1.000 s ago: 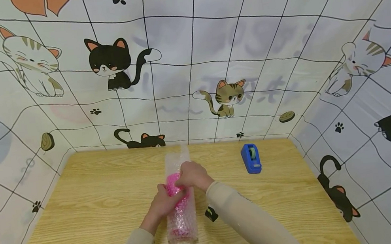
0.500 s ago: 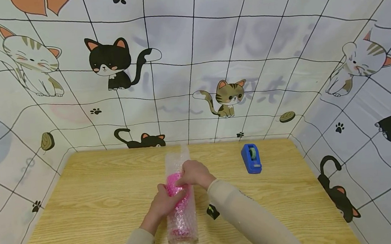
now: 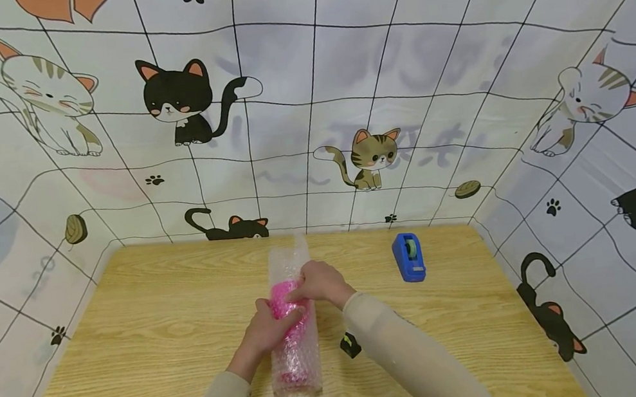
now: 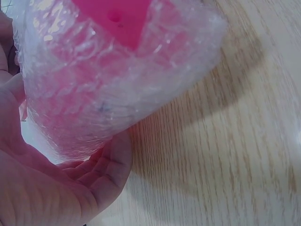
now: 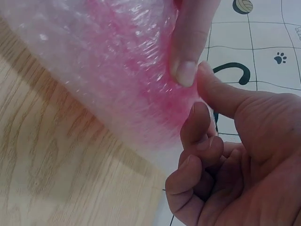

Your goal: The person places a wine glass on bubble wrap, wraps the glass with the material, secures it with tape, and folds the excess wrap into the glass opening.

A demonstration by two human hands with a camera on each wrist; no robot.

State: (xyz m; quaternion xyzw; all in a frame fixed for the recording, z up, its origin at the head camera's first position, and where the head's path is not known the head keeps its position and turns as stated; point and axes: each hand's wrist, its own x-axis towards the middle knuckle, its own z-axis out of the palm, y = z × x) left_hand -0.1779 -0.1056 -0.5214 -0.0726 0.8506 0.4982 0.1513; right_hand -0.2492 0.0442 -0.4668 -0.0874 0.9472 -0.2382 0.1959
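Observation:
A long bundle of clear bubble wrap (image 3: 296,369) with something bright pink inside lies on the table, its far end flat and pale. My left hand (image 3: 264,330) holds its left side, thumb over the top and fingers curled against the lower side. At the bundle's end, in the left wrist view, a flat pink face (image 4: 113,16) with a small round mark shows. My right hand (image 3: 322,283) is on the right side a little farther up, thumb and curled index finger pinching the wrap beside the left thumb (image 5: 186,70). What the pink item is stays hidden under the wrap.
A blue tape dispenser (image 3: 408,257) with a roll in it stands at the back right of the wooden table (image 3: 162,318). Cat-print sheeting (image 3: 287,130) rises behind the table and along both sides. Black wrist devices (image 3: 350,345) sit at the sleeves.
My right hand and forearm have shifted slightly to the right, still at the wrap. The left hand and the bundle look unmoved.

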